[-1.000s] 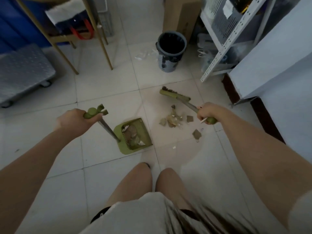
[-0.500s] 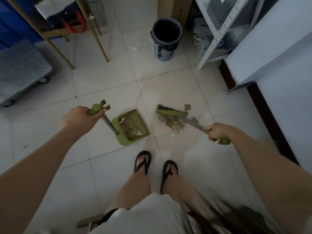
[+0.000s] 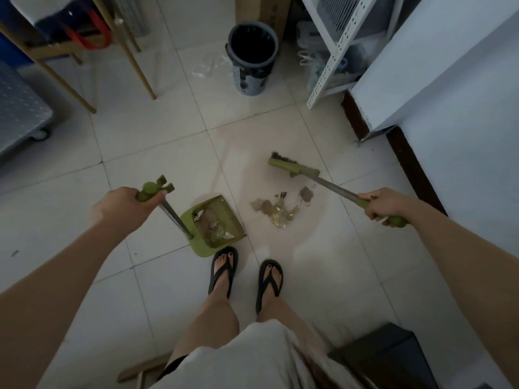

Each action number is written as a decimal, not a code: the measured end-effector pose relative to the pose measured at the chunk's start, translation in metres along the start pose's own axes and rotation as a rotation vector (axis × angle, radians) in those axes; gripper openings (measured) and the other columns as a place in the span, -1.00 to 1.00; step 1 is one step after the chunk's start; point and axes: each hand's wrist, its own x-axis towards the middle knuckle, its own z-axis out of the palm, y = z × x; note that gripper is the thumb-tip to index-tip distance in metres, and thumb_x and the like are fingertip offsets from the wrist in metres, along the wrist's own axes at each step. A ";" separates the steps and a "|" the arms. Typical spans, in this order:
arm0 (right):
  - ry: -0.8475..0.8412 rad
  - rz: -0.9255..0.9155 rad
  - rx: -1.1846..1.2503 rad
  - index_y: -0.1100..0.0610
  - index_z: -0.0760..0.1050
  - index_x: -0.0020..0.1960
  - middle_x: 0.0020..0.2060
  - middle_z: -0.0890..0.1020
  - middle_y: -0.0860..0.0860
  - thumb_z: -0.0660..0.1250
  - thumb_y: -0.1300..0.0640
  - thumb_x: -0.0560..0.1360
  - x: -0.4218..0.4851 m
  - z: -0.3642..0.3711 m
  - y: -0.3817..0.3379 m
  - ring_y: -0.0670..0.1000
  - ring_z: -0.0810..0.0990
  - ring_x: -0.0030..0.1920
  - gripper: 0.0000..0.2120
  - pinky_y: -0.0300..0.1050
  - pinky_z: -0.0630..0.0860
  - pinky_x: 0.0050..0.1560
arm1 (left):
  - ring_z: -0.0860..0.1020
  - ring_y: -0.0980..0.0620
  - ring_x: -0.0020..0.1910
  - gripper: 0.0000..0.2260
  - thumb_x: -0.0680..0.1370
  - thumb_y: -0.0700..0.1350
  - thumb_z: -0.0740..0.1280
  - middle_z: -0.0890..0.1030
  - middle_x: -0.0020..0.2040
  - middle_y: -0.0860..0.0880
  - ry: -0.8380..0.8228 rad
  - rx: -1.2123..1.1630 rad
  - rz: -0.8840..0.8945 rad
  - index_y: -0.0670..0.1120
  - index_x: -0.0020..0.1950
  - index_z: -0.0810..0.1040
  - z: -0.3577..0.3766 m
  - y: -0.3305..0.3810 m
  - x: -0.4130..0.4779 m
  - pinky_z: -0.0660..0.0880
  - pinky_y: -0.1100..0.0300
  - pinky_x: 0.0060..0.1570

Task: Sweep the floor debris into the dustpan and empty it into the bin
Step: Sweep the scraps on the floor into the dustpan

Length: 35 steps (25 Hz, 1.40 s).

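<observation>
Gripping dustpan [image 3: 214, 224] and broom [image 3: 295, 167], hands clear of debris [image 3: 278, 210]; bin [image 3: 252, 57] beyond.

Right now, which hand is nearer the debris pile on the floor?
Right. The right hand grips the broom handle to the right of the debris pile; the left hand is farther off, left of the dustpan.

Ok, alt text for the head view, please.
Seen from above, a person's left hand holds a green dustpan already part-filled, while the right hand holds a green broom beyond a debris pile on the tiled floor. A dark bin stands farther ahead.
</observation>
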 end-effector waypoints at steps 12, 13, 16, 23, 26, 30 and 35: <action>-0.018 -0.003 -0.050 0.12 0.24 0.52 -0.27 0.52 0.18 0.18 0.35 0.47 0.067 0.056 0.011 0.08 0.51 -0.44 -0.38 -0.24 0.39 -0.54 | 0.52 -0.06 -0.38 -0.39 0.44 0.43 0.16 0.56 -0.37 -0.09 0.045 0.097 -0.034 -0.13 -0.30 0.52 0.039 0.030 -0.029 0.40 0.20 -0.37; -0.029 0.001 -0.022 0.11 0.22 0.53 -0.24 0.53 0.18 0.17 0.34 0.48 0.057 0.067 0.017 0.07 0.52 -0.44 -0.38 -0.25 0.39 -0.56 | 0.53 -0.05 -0.37 -0.39 0.44 0.44 0.14 0.56 -0.37 -0.08 0.043 0.132 -0.017 -0.12 -0.29 0.53 0.041 0.037 -0.031 0.40 0.20 -0.35; -0.085 -0.005 0.039 0.10 0.20 0.54 -0.08 0.55 0.21 0.15 0.32 0.47 0.025 0.097 0.034 0.05 0.54 -0.45 -0.37 -0.30 0.37 -0.62 | 0.54 -0.07 -0.34 -0.38 0.45 0.44 0.11 0.57 -0.35 -0.08 0.047 0.171 0.023 -0.11 -0.28 0.53 0.042 0.055 -0.034 0.43 0.18 -0.30; -0.080 0.048 0.239 0.06 0.33 0.48 -0.18 0.56 0.19 0.21 0.41 0.41 -0.018 0.096 0.072 0.08 0.50 -0.48 -0.33 -0.19 0.45 -0.47 | 0.56 -0.08 -0.29 -0.41 0.45 0.44 0.11 0.57 -0.33 -0.05 0.029 0.212 0.113 -0.08 -0.29 0.52 0.045 0.081 -0.036 0.44 0.17 -0.26; -0.006 0.091 0.383 0.08 0.44 0.40 -0.33 0.54 0.18 0.23 0.44 0.36 -0.021 0.087 0.082 0.09 0.45 -0.53 -0.36 -0.17 0.41 -0.47 | 0.54 -0.04 -0.32 -0.41 0.46 0.45 0.09 0.56 -0.35 -0.03 0.017 0.240 0.153 -0.07 -0.28 0.51 0.046 0.084 -0.030 0.39 0.19 -0.32; 0.072 0.133 0.463 0.07 0.27 0.50 -0.29 0.57 0.18 0.21 0.44 0.39 -0.014 0.086 0.082 0.10 0.48 -0.50 -0.30 -0.19 0.44 -0.49 | 0.50 0.00 -0.38 -0.39 0.45 0.46 0.06 0.56 -0.35 -0.03 0.010 0.264 0.176 -0.06 -0.27 0.51 0.050 0.087 -0.014 0.36 0.20 -0.34; 0.079 0.209 0.483 0.17 0.33 0.45 -0.36 0.55 0.19 0.15 0.38 0.44 0.019 0.103 0.066 0.08 0.49 -0.50 -0.43 -0.24 0.39 -0.54 | 0.49 -0.02 -0.41 -0.36 0.44 0.48 0.01 0.55 -0.37 -0.06 0.026 0.320 0.174 -0.08 -0.29 0.48 0.043 0.083 0.012 0.39 0.20 -0.35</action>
